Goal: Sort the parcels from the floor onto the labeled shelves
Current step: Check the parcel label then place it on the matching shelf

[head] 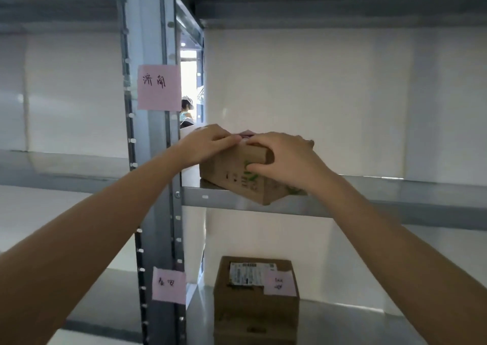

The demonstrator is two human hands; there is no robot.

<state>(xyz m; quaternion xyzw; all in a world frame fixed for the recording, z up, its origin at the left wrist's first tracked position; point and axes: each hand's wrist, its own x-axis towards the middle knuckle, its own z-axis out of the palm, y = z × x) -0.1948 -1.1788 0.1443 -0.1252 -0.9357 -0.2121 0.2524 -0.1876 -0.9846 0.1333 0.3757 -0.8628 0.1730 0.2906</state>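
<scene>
A small brown cardboard parcel (237,176) with green print rests on the front left of a metal shelf (369,207), one corner jutting over the edge. My left hand (208,144) lies on its top left. My right hand (284,157) grips its top front edge, thumb on the front face. A pink slip shows between my fingertips on the parcel's top. A pink handwritten label (159,87) is stuck to the upright post (150,160) beside this shelf. A second pink label (169,286) marks the shelf below.
On the lower shelf stands another brown parcel (254,302) with a white shipping label and a pink note. A neighbouring shelf bay (60,165) lies to the left. A person is seen through the gap behind the post. White panels back the shelves.
</scene>
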